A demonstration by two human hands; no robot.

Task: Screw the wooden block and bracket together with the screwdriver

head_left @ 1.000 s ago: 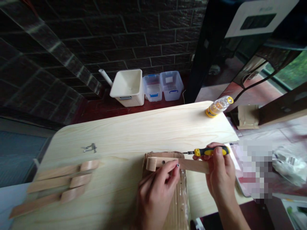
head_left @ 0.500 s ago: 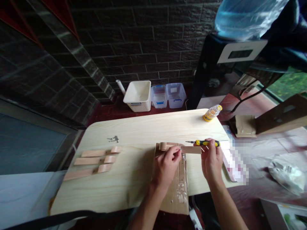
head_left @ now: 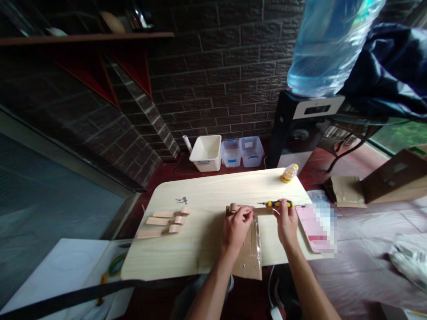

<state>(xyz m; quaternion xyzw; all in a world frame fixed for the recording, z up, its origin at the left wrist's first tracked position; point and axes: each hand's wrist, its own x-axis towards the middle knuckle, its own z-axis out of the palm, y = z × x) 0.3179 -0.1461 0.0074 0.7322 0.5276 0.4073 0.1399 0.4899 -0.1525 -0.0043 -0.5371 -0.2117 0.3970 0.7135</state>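
Observation:
My left hand (head_left: pixel 237 226) is closed at the fingertips, pinching a small shiny metal piece (head_left: pixel 251 211) too small to name. Under it lies a tan strip (head_left: pixel 264 211) with a curled loop (head_left: pixel 233 207) at its left end, across a cardboard piece (head_left: pixel 251 260) wrapped partly in clear tape. My right hand (head_left: pixel 287 224) is wrapped round a yellow-and-black screwdriver (head_left: pixel 279 204), its tip pointing left toward my left fingers, apart from the metal piece. The fingers also seem to touch the strip's right end.
Several similar tan strips with curled ends (head_left: pixel 163 221) lie at the table's left, with small metal pieces (head_left: pixel 182 201) behind them. A clear yellow-based container (head_left: pixel 288 173) stands at the back right. A pink flat item (head_left: pixel 308 229) lies by the right edge. Plastic bins (head_left: pixel 206 166) stand beyond the table.
The camera's view has tilted up and shifted, so the table sits lower and smaller. Both hands keep nearly the same positions over the strip, with the same things held.

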